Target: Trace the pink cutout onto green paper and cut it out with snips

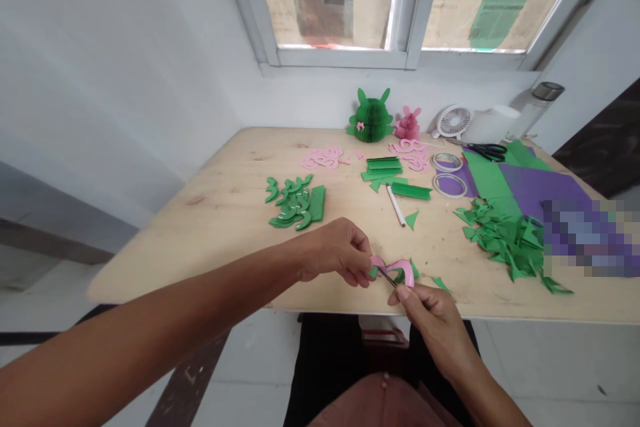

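Observation:
My left hand [353, 257] is closed, pinching one end of a curved pink paper cutout [406, 268] above the table's near edge. In my right hand [425, 307] is a thin dark pointed tool [388, 276], gripped between thumb and fingers; its exact kind is unclear. The tool's tip reaches towards the pink cutout close to my left fingertips. Small green paper scraps [440, 284] lie under and beside the cutout. Left of my hands rests a pile of curved green paper pieces [293, 207]. Beyond them sits a pile of pink paper cutouts [324, 158].
A white pen [396, 205] and folded green paper strips [384, 165] lie mid-table. To the right are tape rolls [449, 185], black scissors [483, 151], purple sheets [545, 183] and green scraps [510, 240]. A green paper figure [371, 120], pink figure [407, 125] and fan [454, 121] stand behind.

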A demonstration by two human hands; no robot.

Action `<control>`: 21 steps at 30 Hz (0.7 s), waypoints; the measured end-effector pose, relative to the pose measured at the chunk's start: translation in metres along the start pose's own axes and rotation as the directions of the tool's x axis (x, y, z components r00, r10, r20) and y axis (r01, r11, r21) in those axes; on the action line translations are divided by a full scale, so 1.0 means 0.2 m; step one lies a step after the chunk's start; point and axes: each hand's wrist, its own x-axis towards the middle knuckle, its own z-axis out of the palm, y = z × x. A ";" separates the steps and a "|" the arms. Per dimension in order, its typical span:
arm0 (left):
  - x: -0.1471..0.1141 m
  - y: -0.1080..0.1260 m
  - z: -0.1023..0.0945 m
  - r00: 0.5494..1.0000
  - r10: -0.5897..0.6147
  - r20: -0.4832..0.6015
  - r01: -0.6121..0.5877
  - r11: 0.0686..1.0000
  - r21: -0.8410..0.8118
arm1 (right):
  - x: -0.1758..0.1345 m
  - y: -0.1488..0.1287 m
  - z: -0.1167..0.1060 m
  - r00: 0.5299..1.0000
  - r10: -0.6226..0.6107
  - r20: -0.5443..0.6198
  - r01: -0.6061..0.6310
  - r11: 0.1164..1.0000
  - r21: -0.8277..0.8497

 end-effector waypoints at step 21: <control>-0.01 -0.01 -0.01 1.000 0.003 0.009 -0.003 1.000 0.005 | 0.00 0.00 -0.01 0.999 -0.046 -0.024 0.046 0.999 -0.007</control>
